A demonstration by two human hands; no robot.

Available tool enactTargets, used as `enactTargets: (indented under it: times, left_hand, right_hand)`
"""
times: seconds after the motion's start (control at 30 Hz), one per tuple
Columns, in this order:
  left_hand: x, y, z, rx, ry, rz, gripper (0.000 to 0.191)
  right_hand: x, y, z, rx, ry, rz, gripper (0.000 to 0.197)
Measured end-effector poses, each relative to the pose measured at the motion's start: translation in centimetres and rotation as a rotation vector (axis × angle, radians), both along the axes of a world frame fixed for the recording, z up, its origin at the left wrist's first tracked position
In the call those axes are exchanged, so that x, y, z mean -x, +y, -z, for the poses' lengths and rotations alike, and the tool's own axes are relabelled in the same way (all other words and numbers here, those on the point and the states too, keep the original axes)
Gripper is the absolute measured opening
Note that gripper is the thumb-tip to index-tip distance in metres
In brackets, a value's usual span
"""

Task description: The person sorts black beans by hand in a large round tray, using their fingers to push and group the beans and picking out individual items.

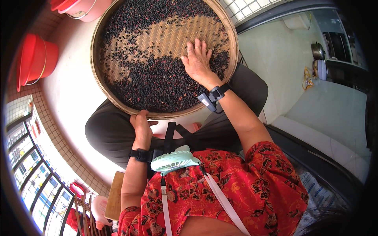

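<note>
A round woven bamboo tray [95,63] with a raised rim rests over my knees. Small dark beans or seeds [165,85], mixed with reddish bits, lie thick along its near and far sides, and the weave shows between them. My right hand [198,60] lies palm down inside the tray at the right, fingers spread, fingertips on the bare weave. At the near rim, my left hand [142,126] grips the tray's edge, fingers on top of the rim. A mint-green portable fan [174,160] hangs on a white lanyard at my chest.
A red bucket [40,60] stands at the left, and a pink bucket [88,10] at the upper left. A wooden stool or board [114,194] and a pink-and-white bottle [100,211] are at the lower left. Glass door panels [295,73] are on the right.
</note>
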State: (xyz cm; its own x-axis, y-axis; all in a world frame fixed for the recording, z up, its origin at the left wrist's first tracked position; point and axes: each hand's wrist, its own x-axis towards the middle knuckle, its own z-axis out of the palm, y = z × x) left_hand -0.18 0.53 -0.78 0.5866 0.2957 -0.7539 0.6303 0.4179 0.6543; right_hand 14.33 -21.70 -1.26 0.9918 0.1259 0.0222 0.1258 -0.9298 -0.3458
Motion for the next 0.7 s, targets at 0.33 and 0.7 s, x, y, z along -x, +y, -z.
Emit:
enactTargets:
  times: [0.33,0.7]
  left_hand:
    - [-0.1,-0.3,0.2,-0.086,0.048,-0.029,0.023]
    - [-0.3,-0.5,-0.3,-0.07,0.038,-0.038,0.026]
  right_hand:
    - [1.8,2.8,-0.8,0.053,0.099,-0.179,0.043]
    - [2.7,2.6,-0.2,-0.012,-0.026,-0.244,0.043]
